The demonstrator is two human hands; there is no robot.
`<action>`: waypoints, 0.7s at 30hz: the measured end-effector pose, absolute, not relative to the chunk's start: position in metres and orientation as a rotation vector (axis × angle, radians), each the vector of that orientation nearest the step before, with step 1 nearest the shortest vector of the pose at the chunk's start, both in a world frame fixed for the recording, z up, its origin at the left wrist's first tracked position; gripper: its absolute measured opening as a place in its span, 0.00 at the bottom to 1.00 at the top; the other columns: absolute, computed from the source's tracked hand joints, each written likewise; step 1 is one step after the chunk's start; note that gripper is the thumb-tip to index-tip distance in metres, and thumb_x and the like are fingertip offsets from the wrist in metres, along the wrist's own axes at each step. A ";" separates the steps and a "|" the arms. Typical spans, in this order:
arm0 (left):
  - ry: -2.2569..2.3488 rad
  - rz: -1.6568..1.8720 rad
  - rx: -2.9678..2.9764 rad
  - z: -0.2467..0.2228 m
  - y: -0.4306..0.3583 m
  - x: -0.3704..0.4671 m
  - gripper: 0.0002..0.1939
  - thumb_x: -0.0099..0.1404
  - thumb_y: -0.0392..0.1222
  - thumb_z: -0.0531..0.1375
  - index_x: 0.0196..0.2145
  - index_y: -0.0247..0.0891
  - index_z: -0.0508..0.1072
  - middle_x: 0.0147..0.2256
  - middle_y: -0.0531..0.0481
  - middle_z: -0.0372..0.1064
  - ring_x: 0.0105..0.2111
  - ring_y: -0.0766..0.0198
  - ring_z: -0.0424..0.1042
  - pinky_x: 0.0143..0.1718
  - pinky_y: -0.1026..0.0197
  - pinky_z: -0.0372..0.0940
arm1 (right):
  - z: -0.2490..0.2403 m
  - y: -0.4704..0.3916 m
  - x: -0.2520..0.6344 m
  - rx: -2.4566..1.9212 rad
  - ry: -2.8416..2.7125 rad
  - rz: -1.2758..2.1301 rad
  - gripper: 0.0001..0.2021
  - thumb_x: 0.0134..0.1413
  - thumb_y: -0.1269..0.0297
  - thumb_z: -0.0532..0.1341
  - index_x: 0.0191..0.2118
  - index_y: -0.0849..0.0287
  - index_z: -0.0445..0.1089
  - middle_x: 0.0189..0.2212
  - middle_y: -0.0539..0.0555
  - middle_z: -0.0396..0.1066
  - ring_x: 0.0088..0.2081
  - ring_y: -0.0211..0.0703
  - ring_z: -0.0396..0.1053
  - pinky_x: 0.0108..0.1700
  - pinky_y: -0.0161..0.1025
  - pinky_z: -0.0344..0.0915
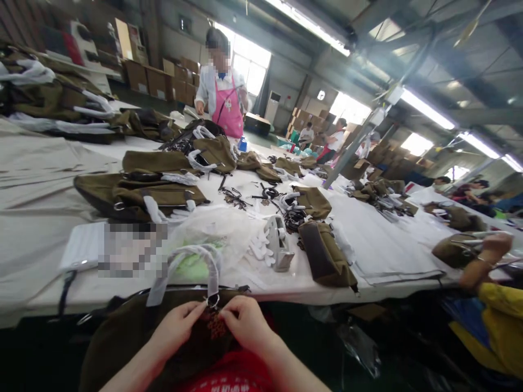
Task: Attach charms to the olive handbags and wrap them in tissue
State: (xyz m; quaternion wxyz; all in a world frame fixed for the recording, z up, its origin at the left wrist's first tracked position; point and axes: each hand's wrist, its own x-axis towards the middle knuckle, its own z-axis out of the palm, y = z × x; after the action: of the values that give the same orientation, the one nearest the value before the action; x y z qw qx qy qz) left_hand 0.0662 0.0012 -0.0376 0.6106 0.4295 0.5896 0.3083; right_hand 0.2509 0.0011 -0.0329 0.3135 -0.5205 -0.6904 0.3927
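Note:
An olive-green handbag (118, 340) is in front of me at the table's edge, its handles (213, 272) wrapped in white film. A metal ring (212, 300) sits at the base of the near handle, and a brown openwork charm (216, 325) hangs below it. My left hand (175, 326) is closed, thumb and finger pinched at the ring's left side. On the other side my right hand (247, 322) pinches the charm's upper right edge. The fingertips hide part of the joint between ring and charm.
A tape dispenser (280, 245) stands beyond the bag. Olive bags (159, 196) lie left, another bag (327, 253) right. Dark straps with charms (235, 196) lie mid-table. A white power bank (84, 245) is at left. A co-worker (226, 103) stands across; another's arm (486, 261) reaches in at right.

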 end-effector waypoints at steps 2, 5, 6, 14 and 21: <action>1.364 0.707 0.958 -0.043 0.001 0.070 0.40 0.37 0.80 0.55 0.26 0.37 0.72 0.10 0.60 0.52 0.10 0.70 0.47 0.14 0.65 0.38 | -0.038 -0.001 0.246 -1.373 -1.822 1.012 0.08 0.50 0.69 0.62 0.27 0.56 0.79 0.26 0.50 0.77 0.29 0.41 0.72 0.34 0.34 0.65; 1.358 0.706 0.985 -0.052 0.000 0.077 0.41 0.36 0.82 0.53 0.25 0.38 0.70 0.10 0.58 0.54 0.09 0.70 0.47 0.13 0.65 0.39 | -0.046 -0.001 0.240 -1.382 -1.766 1.106 0.08 0.50 0.70 0.62 0.28 0.56 0.80 0.26 0.50 0.77 0.29 0.42 0.73 0.33 0.34 0.66; 1.367 0.715 1.009 -0.053 -0.002 0.078 0.40 0.38 0.81 0.53 0.26 0.38 0.70 0.11 0.58 0.55 0.09 0.70 0.48 0.12 0.65 0.40 | -0.046 -0.002 0.240 -1.384 -1.764 1.128 0.08 0.51 0.70 0.62 0.28 0.56 0.80 0.26 0.50 0.78 0.29 0.42 0.74 0.33 0.34 0.66; 1.456 0.806 1.213 -0.042 -0.011 0.068 0.25 0.55 0.64 0.57 0.32 0.38 0.77 0.22 0.49 0.72 0.22 0.61 0.68 0.23 0.63 0.60 | -0.019 -0.001 0.266 -1.372 -1.992 1.007 0.11 0.61 0.64 0.57 0.39 0.54 0.78 0.33 0.51 0.79 0.35 0.43 0.74 0.42 0.38 0.67; 1.429 0.805 1.235 -0.049 -0.010 0.063 0.22 0.59 0.58 0.56 0.33 0.37 0.78 0.30 0.47 0.76 0.31 0.56 0.72 0.31 0.60 0.65 | -0.019 -0.002 0.271 -1.393 -2.048 0.908 0.09 0.57 0.66 0.59 0.33 0.55 0.78 0.31 0.52 0.78 0.35 0.44 0.74 0.40 0.37 0.67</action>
State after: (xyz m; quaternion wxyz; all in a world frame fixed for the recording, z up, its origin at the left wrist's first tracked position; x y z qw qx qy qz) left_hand 0.0634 -0.0104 -0.0494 0.5176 0.5148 0.5954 0.3355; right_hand 0.2713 -0.0017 -0.0192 0.2488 -0.5115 -0.7519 0.3334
